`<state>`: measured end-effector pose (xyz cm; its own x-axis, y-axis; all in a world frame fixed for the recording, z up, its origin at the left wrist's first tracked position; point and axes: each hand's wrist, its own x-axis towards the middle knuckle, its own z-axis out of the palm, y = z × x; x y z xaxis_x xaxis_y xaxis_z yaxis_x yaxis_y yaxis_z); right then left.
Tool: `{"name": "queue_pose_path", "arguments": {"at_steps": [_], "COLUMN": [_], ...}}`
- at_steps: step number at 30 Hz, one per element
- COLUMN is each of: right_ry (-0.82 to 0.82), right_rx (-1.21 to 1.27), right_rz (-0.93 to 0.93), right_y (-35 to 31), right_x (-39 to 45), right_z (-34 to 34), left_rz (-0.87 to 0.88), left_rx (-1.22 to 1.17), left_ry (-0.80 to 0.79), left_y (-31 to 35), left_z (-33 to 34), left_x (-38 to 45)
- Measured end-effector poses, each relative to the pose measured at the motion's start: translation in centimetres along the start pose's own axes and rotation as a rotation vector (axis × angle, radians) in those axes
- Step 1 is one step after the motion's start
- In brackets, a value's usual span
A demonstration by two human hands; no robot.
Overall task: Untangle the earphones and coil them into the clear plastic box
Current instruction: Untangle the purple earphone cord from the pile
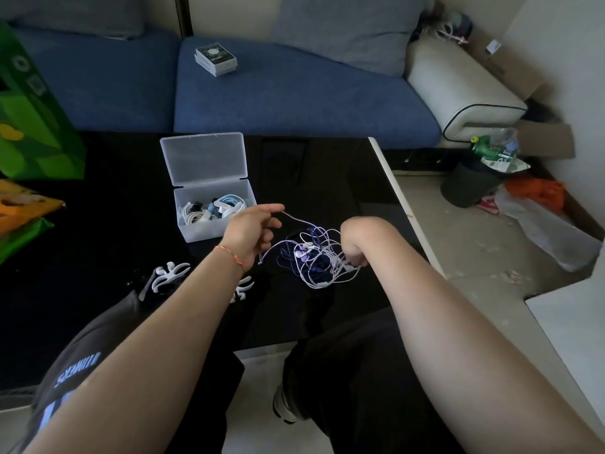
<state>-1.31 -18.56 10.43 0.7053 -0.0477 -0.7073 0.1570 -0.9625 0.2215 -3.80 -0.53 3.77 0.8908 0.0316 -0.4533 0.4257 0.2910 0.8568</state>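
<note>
Setting: a glossy black bench point(108, 231) with a white right edge is seen in front of a blue cushioned sofa point(294, 99); pale tiled floor point(465, 244) lies to the right.
Task item: a tangled bundle of white, lilac and dark purple earphone cables point(314, 257) is held just above the bench, between the two hands.
Left hand: the left hand point(253, 232) is raised beside the box; one lilac strand is pinched between thumb and forefinger and drawn up out of the tangle, the other fingers loosely curled. A thin red-orange cord bracelet point(230, 254) is worn at the wrist.
Right hand: the right hand point(352, 249) is bent down at the wrist, fingers closed on the right side of the tangle.
Container: a clear rectangular plastic box point(214, 213) stands on the bench, left of and behind the tangle, its hinged lid point(204, 157) open and upright. Coiled earphones in white and light blue point(212, 209) are seen inside.
Other bench items: white branching plastic pieces point(168, 275) lie near the left forearm; what they are cannot be told. Green and orange packaging point(29, 126) stands at the left edge.
Background: a small black-and-white carton point(216, 59) rests on the sofa seat. A dark waste bin point(469, 185) filled with rubbish stands on the floor at the right.
</note>
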Motion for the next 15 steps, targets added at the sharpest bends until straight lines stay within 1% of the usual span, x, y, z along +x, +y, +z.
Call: {"name": "queue_pose_path", "arguments": {"at_steps": [1, 2, 5, 6, 7, 9, 10, 12, 14, 15], "right_ry": [0.064, 0.15, 0.431, 0.472, 0.476, 0.456, 0.482, 0.63, 0.816, 0.878], "right_rx": [0.033, 0.118, 0.523, 0.631, 0.688, 0.699, 0.706, 0.795, 0.979, 1.07], "right_rz": [-0.033, -0.077, -0.286, -0.35, -0.396, -0.429, -0.427, -0.419, -0.397, -0.389], "right_y": [0.0, 0.1, -0.2, -0.4, -0.8, -1.3, -1.5, -1.6, -1.5, -1.3], "right_x": [0.3, 0.5, 0.1, -0.4, -0.8, -1.0, -0.9, -0.6, -0.2, -0.2], "right_z": [0.2, 0.3, -0.3, -0.6, -0.8, -0.7, -0.6, -0.7, -1.0, -1.1], "left_rz": [0.011, 0.029, 0.12, 0.158, 0.2, 0.281, 0.306, 0.304, 0.261, 0.251], "left_rx": [0.026, 0.057, 0.203, 0.262, 0.33, 0.493, 0.572, 0.666, 0.684, 0.699], "left_ry": [-0.008, -0.027, -0.127, -0.164, -0.183, -0.143, -0.106, -0.044, 0.013, 0.044], "left_y": [0.0, 0.1, 0.2, 0.1, -0.1, -0.6, -0.9, -1.6, -2.0, -2.0], "left_z": [0.0, 0.1, 0.7, 0.9, 1.1, 1.3, 1.1, 0.4, -0.2, -0.5], "left_x": [0.0, -0.2, -0.9, -1.1, -1.2, -1.0, -0.8, -0.3, 0.1, 0.4]}}
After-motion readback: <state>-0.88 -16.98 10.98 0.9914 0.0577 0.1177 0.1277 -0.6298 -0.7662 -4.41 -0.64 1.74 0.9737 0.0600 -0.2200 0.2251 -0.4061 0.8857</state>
